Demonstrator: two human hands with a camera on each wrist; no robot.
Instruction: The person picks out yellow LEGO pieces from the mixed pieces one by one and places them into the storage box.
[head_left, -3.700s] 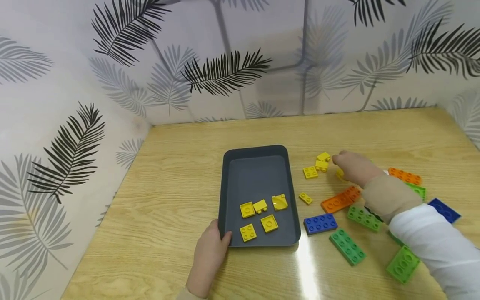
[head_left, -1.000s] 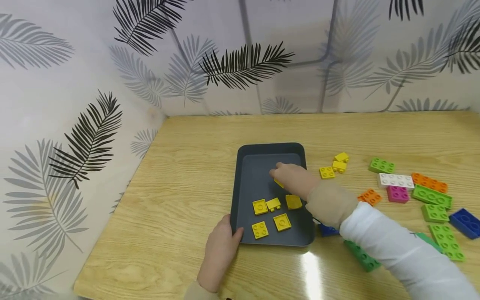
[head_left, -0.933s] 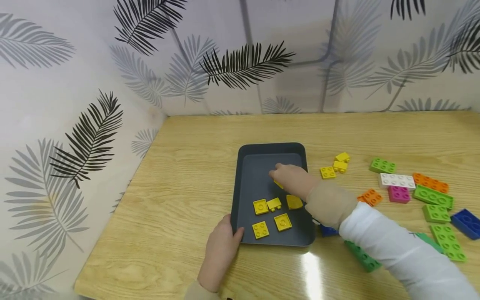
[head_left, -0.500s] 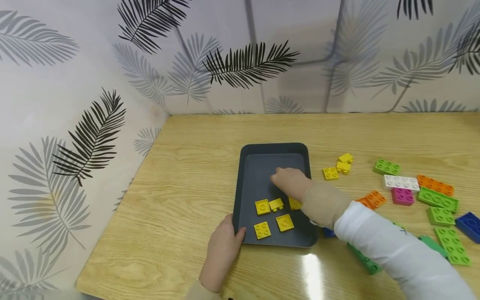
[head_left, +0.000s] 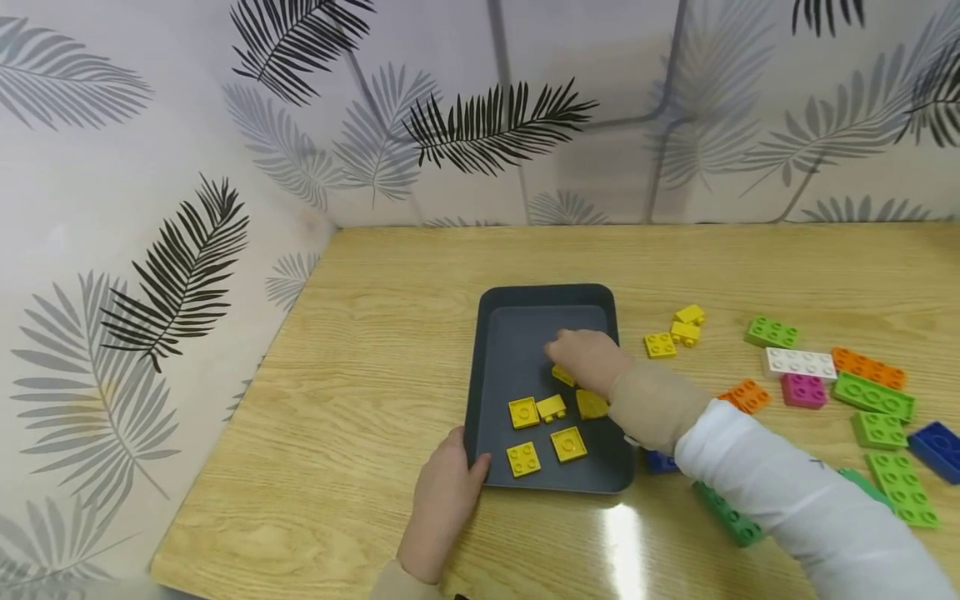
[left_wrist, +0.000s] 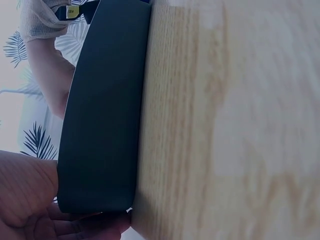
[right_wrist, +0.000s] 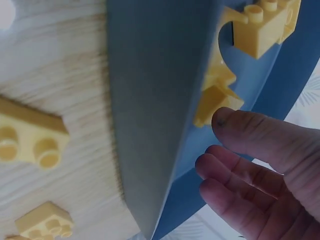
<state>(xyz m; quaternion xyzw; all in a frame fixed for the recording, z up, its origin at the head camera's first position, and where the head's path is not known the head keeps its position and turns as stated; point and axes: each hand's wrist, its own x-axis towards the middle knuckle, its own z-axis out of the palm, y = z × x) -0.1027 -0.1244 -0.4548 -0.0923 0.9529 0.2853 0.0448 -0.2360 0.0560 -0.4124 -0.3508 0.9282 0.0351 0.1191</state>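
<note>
A dark grey tray (head_left: 483,375) rests on the wooden table. My left hand (head_left: 444,500) grips its near left corner, and the left wrist view shows the fingers curled around the tray's corner (left_wrist: 95,165). Inside the tray lie several yellow bricks (head_left: 568,444). My right hand (head_left: 588,358) is low over the tray's right half, above a yellow brick (head_left: 562,375). In the right wrist view the thumb is close against a yellow brick (right_wrist: 216,104); a gap parts thumb and fingers, with nothing between them.
Right of the tray sit several yellow bricks (head_left: 660,345). Farther right are a white brick (head_left: 799,364), a pink brick (head_left: 803,390), orange bricks (head_left: 868,368), green bricks (head_left: 892,487) and a blue brick (head_left: 936,450). My right sleeve hides part of the table. A patterned wall backs the table.
My right hand has come left from the loose bricks into the tray, where one more yellow brick now lies. It lifted slightly just now, uncovering that brick. My left hand stays at the tray corner.
</note>
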